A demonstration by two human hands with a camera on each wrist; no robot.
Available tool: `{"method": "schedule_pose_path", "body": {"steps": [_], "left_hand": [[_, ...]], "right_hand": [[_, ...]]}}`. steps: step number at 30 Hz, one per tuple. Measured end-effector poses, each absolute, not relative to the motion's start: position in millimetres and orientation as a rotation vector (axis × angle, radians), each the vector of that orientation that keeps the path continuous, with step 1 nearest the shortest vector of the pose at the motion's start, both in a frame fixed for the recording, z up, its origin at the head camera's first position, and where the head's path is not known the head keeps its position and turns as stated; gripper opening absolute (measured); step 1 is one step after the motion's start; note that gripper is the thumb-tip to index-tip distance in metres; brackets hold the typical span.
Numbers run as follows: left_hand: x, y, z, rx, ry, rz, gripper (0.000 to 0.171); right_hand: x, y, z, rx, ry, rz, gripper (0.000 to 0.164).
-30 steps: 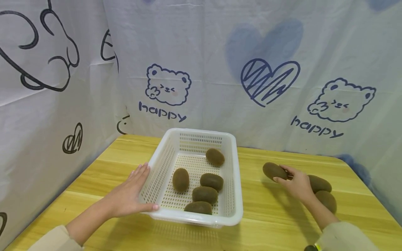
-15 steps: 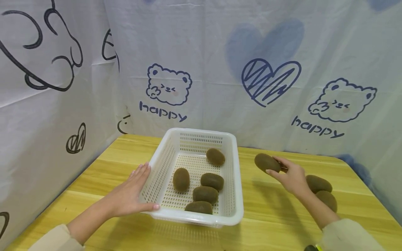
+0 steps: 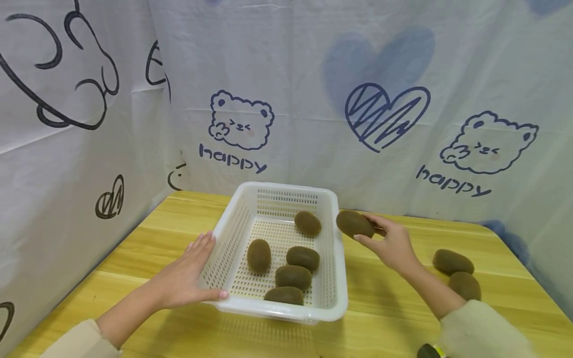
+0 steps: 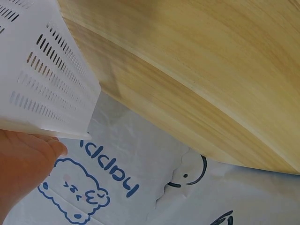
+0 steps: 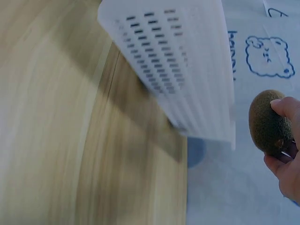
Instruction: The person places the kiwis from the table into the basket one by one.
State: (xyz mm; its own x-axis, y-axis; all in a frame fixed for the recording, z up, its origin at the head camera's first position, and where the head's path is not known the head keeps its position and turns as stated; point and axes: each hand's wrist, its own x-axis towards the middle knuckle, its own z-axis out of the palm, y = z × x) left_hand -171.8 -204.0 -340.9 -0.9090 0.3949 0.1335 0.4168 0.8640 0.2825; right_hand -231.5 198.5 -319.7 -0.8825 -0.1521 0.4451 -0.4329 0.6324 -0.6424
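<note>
A brown, fuzzy kiwi (image 3: 355,224) is pinched between the thumb and fingers of my right hand (image 3: 394,246), held up at the basket's right rim. The right wrist view shows the same kiwi (image 5: 268,123) beside the outer wall of the white plastic basket (image 5: 164,51). My left hand (image 3: 183,276) rests on the near left corner of the basket (image 3: 339,278), fingers straight along the left rim and thumb on the front rim. Inside the basket lie several kiwis, among them one at the back (image 3: 307,223) and one at the left (image 3: 258,256).
Two more kiwis, one farther back (image 3: 453,261) and one nearer (image 3: 465,286), lie touching on the right of the wooden table (image 3: 385,318). A dark object with a yellow edge (image 3: 429,351) shows at the bottom by the right sleeve. A printed white cloth (image 3: 304,99) hangs behind the table.
My right hand has lifted the kiwi and carried it left, from near the two kiwis on the table to the basket's right rim. The left hand and basket stay in place.
</note>
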Motion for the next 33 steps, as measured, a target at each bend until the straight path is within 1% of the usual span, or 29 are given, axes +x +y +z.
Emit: {"method": "schedule_pose_path", "body": {"steps": [7, 17, 29, 33], "left_hand": [[-172, -203, -341, -0.649, -2.963, -0.485, 0.114], [-171, -204, -341, -0.645, -2.962, -0.492, 0.114], [-172, -203, -342, -0.645, -2.96, -0.495, 0.114], [-171, -203, -343, -0.64, -2.962, -0.502, 0.114]], "right_hand": [[-242, 172, -320, 0.553, -2.461, 1.183, 0.048], [-260, 138, -328, 0.672, -2.493, 1.16, 0.048], [-273, 114, -337, 0.787, -2.657, 0.819, 0.046], [-275, 105, -340, 0.864, -2.724, 0.675, 0.042]]}}
